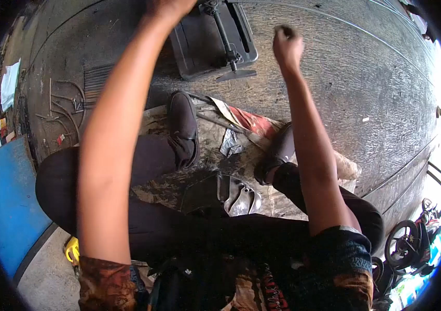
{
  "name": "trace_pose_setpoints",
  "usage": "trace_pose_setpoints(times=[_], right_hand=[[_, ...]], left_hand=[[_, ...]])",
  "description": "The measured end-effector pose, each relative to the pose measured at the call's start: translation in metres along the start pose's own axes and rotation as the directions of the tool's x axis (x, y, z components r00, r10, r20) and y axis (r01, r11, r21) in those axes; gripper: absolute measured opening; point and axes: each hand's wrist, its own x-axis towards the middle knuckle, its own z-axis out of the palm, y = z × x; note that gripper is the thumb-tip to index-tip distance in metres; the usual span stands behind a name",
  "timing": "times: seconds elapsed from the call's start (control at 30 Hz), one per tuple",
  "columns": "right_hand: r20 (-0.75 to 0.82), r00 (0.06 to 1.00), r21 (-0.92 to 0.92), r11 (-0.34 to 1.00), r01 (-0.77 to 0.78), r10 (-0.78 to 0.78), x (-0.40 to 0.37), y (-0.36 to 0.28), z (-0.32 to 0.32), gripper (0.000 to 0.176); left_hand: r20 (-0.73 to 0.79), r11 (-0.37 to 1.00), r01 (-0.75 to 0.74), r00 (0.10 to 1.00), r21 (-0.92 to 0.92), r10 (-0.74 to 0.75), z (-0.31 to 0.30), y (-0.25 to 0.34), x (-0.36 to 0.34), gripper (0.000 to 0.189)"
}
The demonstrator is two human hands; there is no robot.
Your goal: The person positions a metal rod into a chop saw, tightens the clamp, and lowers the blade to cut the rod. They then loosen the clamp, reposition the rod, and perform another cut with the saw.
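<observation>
My left hand (173, 7) reaches to the top edge of the view, its fingers cut off by the frame. It is nearest to a dark grey plastic case (189, 46). Across that case lies a metal rod (222, 32) with a flat crosswise blade (237, 75) at its near end. To the right of the case, my right hand (288, 47) is raised over the dark worn floor, fingers curled closed. A dark spot shows within the curl, and I cannot tell what it is.
Thin rods (98, 85) and bent bars (65, 106) lie left. Between my shoes are a red-and-white sheet (251, 122) and crumpled foil (230, 142); a grey metal part (241, 197) sits nearer. A blue panel (10, 202), yellow tool (72, 251) and motorcycle (404, 243) stand at the sides.
</observation>
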Motion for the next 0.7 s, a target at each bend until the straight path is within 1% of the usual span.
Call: trace_pose_setpoints(times=[0.03, 0.07, 0.1, 0.13, 0.17, 0.2, 0.23, 0.27, 0.3, 0.33, 0.37, 0.4, 0.43, 0.47, 0.5, 0.53, 0.57, 0.6, 0.63, 0.67, 0.7], right_hand=[[0.176, 0.973, -0.097, 0.986, -0.136, 0.151, -0.015, 0.026, 0.008, 0.043], [0.312, 0.896, -0.141, 0.948, -0.287, 0.317, -0.027, 0.061, 0.023, 0.045], [0.454, 0.773, -0.018, 0.873, -0.488, 0.442, -0.038, 0.093, 0.036, 0.045], [0.454, 0.758, 0.007, 0.849, -0.529, 0.469, -0.05, 0.105, 0.043, 0.043], [0.397, 0.803, -0.119, 0.893, -0.434, 0.444, -0.062, 0.103, 0.044, 0.043], [0.288, 0.89, -0.083, 0.935, -0.345, 0.354, -0.079, 0.085, 0.045, 0.041], [0.171, 0.952, -0.057, 0.968, -0.246, 0.252, -0.099, 0.057, 0.043, 0.039], [0.241, 0.957, 0.134, 0.971, -0.198, 0.162, -0.121, 0.023, 0.035, 0.036], [0.288, 0.956, 0.322, 0.934, -0.156, 0.061, -0.143, -0.007, 0.025, 0.035], [0.455, 0.887, 0.412, 0.863, -0.292, 0.082, -0.163, -0.026, 0.017, 0.033], [0.609, 0.789, 0.468, 0.77, -0.434, 0.074, -0.18, -0.038, 0.012, 0.032], [0.539, 0.822, 0.499, 0.856, -0.135, -0.184, -0.195, -0.046, 0.009, 0.031], [0.467, 0.768, 0.502, 0.846, 0.178, -0.439, -0.204, -0.048, 0.008, 0.03], [0.465, 0.768, 0.504, 0.845, 0.179, -0.44, -0.206, -0.042, 0.01, 0.03], [0.55, 0.756, 0.484, 0.873, 0.058, -0.355, -0.21, -0.031, 0.014, 0.028], [0.629, 0.729, 0.454, 0.889, -0.062, -0.27, -0.212, -0.018, 0.019, 0.027], [0.54, 0.828, 0.408, 0.907, -0.102, -0.15, -0.21, -0.001, 0.027, 0.024], [0.425, 0.902, 0.339, 0.937, -0.078, -0.078, -0.203, 0.018, 0.03, 0.027], [0.168, 0.964, 0.209, 0.948, -0.24, 0.207, -0.186, 0.046, 0.042, 0.032], [0.132, 0.916, 0.27, 0.875, -0.402, 0.379, -0.174, 0.078, 0.056, 0.04], [0.155, 0.878, 0.37, 0.798, -0.476, 0.453, -0.161, 0.081, 0.053, 0.046]], left_hand=[[0.11, 0.993, 0.106, 0.989, -0.053, -0.1, -0.007, 0.013, -0.03, 0.069], [0.239, 0.983, 0.164, 0.961, -0.088, -0.139, -0.017, 0.021, -0.056, 0.067], [0.365, 0.967, 0.226, 0.915, -0.114, -0.171, -0.024, 0.026, -0.081, 0.065], [0.422, 0.962, 0.223, 0.896, -0.156, -0.139, -0.029, 0.027, -0.104, 0.066], [0.474, 0.955, 0.219, 0.875, -0.199, -0.102, -0.035, 0.023, -0.127, 0.066], [0.562, 0.965, 0.233, 0.817, -0.12, -0.128, -0.04, 0.012, -0.152, 0.065], [0.56, 0.965, 0.234, 0.818, -0.117, -0.131, -0.049, 0.005, -0.174, 0.065], [0.589, 0.955, 0.294, 0.781, -0.05, -0.21, -0.056, -0.002, -0.193, 0.064], [0.611, 0.937, 0.348, 0.739, 0.015, -0.284, -0.062, -0.008, -0.206, 0.063], [0.608, 0.938, 0.346, 0.742, 0.013, -0.282, -0.072, -0.011, -0.213, 0.063], [0.663, 0.938, 0.341, 0.689, 0.061, -0.293, -0.086, -0.012, -0.219, 0.062], [0.712, 0.938, 0.33, 0.632, 0.109, -0.305, -0.095, -0.012, -0.222, 0.062], [0.711, 0.939, 0.326, 0.635, 0.107, -0.301, -0.1, -0.012, -0.223, 0.062], [0.739, 0.936, 0.322, 0.594, 0.145, -0.319, -0.104, -0.011, -0.225, 0.061], [0.764, 0.931, 0.315, 0.55, 0.184, -0.337, -0.108, -0.011, -0.227, 0.06], [0.78, 0.933, 0.301, 0.53, 0.195, -0.334, -0.11, -0.007, -0.222, 0.059], [0.781, 0.939, 0.301, 0.542, 0.164, -0.31, -0.109, -0.007, -0.221, 0.058], [0.777, 0.943, 0.299, 0.555, 0.149, -0.299, -0.107, -0.005, -0.221, 0.058], [0.77, 0.945, 0.296, 0.569, 0.135, -0.289, -0.104, -0.003, -0.22, 0.058], [0.779, 0.939, 0.302, 0.545, 0.163, -0.31, -0.103, 0.001, -0.218, 0.057], [0.777, 0.939, 0.303, 0.546, 0.165, -0.313, -0.102, 0.004, -0.217, 0.057]])
